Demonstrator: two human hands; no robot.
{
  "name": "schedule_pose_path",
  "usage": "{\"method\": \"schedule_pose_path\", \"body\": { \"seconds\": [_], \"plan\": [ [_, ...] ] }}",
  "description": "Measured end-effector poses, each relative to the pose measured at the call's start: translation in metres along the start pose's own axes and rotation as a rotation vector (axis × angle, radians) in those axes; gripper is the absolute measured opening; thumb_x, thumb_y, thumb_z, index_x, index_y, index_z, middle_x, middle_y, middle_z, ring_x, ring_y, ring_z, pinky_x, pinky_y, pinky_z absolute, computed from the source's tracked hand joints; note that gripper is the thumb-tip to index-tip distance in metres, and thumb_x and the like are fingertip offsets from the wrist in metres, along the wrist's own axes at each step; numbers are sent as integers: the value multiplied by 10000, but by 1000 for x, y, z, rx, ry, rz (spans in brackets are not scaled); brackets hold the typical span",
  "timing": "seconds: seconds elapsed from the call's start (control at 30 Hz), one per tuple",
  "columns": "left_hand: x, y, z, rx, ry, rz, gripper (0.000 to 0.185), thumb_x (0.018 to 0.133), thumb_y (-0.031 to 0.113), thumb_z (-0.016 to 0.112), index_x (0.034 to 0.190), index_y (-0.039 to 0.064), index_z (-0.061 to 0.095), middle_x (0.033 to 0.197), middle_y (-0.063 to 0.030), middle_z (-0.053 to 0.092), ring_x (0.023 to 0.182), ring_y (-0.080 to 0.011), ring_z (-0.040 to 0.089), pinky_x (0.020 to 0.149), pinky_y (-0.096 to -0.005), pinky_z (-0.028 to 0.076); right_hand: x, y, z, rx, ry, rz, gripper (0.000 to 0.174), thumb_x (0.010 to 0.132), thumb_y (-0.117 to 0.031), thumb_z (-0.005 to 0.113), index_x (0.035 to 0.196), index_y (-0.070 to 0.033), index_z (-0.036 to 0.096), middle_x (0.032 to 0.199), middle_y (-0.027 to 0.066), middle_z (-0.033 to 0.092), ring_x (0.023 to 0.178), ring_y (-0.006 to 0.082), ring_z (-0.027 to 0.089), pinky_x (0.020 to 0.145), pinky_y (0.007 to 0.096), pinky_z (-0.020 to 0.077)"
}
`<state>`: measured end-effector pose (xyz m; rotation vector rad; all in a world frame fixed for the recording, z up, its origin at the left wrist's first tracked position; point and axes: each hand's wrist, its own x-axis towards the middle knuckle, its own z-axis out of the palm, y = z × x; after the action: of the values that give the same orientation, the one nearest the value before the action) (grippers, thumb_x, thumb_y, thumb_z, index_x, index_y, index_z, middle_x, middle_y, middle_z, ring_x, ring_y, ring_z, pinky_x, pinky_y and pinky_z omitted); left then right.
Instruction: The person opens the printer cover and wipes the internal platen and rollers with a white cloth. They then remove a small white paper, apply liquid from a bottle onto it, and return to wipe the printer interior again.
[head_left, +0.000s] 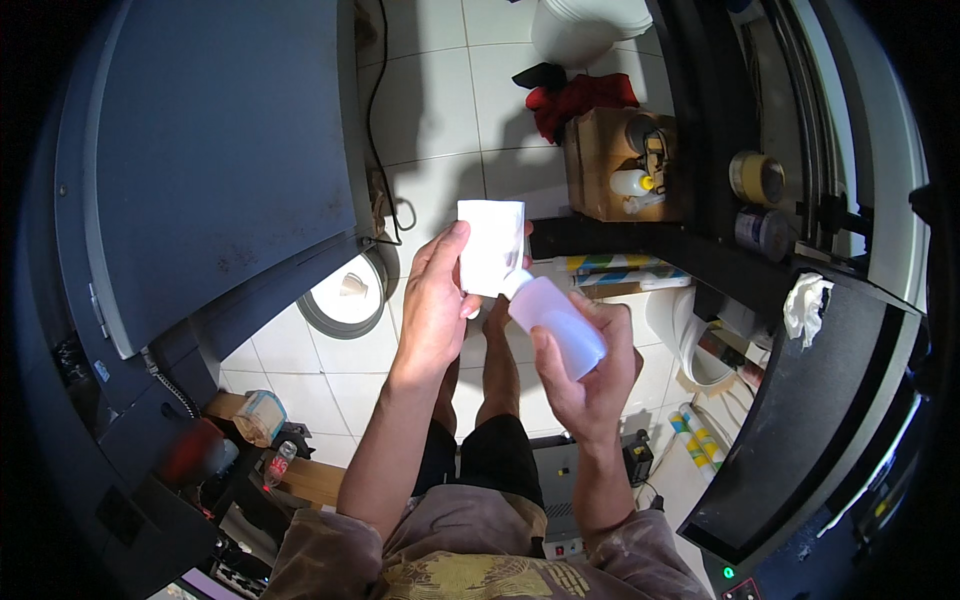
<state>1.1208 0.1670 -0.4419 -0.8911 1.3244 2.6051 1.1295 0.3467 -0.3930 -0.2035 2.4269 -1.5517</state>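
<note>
My left hand (439, 289) holds a folded white cloth or wipe (490, 244) upright in front of me, thumb along its left edge. Fingertips show past the right edge of the white piece. In my right hand (592, 367) is a translucent plastic squeeze bottle (559, 326) with pinkish to bluish liquid, tilted so its white cap or nozzle (517, 282) meets the lower right corner of the white piece. Whether liquid is coming out cannot be seen. Both hands are over the tiled floor, between two large machines.
A blue-grey metal cabinet (225, 172) fills the left side. On the right stands a black machine frame (795, 405) with crumpled white tissue (807, 309) on it. A cardboard box (600, 157) carries a yellow-capped bottle (631, 182). A round bin (345, 296) and a black cable (371, 105) lie near the cabinet.
</note>
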Motion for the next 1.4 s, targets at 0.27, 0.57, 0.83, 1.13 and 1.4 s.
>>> {"method": "schedule_pose_path", "body": {
  "seconds": [0.27, 0.57, 0.83, 1.13, 1.4],
  "plan": [
    [5, 8, 1, -25, 34, -2, 504, 1130, 327, 368, 1376, -51, 594, 1242, -200, 746, 1001, -227, 774, 445, -201, 376, 1, 17, 7, 88, 162, -11, 499, 924, -286, 822, 1230, 33, 591, 1028, 139, 689, 818, 167, 692, 708, 287, 567],
    [4, 31, 1, -305, 93, 49, 502, 1121, 270, 329, 1472, -56, 479, 1302, -225, 714, 962, -203, 757, 401, -198, 377, -2, 57, 10, 927, -211, 480, 410, 947, -238, 765, 1262, -43, 589, 912, 50, 643, 701, 105, 606, 583, 239, 484],
    [-4, 42, 5, -301, 42, 82, 514, 1122, 331, 357, 1431, -34, 545, 1316, -239, 714, 958, -207, 767, 421, -188, 351, -10, 67, 22, 951, -292, 485, 464, 918, -220, 802, 1296, -42, 598, 951, 16, 632, 725, 89, 594, 619, 238, 485],
    [-18, 42, 12, -217, -65, 75, 573, 1105, 390, 388, 1325, -79, 632, 1223, -265, 742, 688, -203, 738, 541, -243, 529, 3, 59, 17, 983, -615, 616, 521, 968, -390, 745, 1288, -36, 537, 1046, 35, 631, 801, 77, 561, 679, 244, 451],
    [-26, 51, 16, -163, -77, 15, 616, 1084, 428, 412, 1286, -118, 613, 1117, -326, 739, 486, -213, 671, 394, -246, 465, 2, 61, 29, 781, -573, 288, 534, 1017, -498, 663, 1247, -30, 551, 1056, 30, 591, 866, 75, 549, 706, 240, 441]
  ]
}}
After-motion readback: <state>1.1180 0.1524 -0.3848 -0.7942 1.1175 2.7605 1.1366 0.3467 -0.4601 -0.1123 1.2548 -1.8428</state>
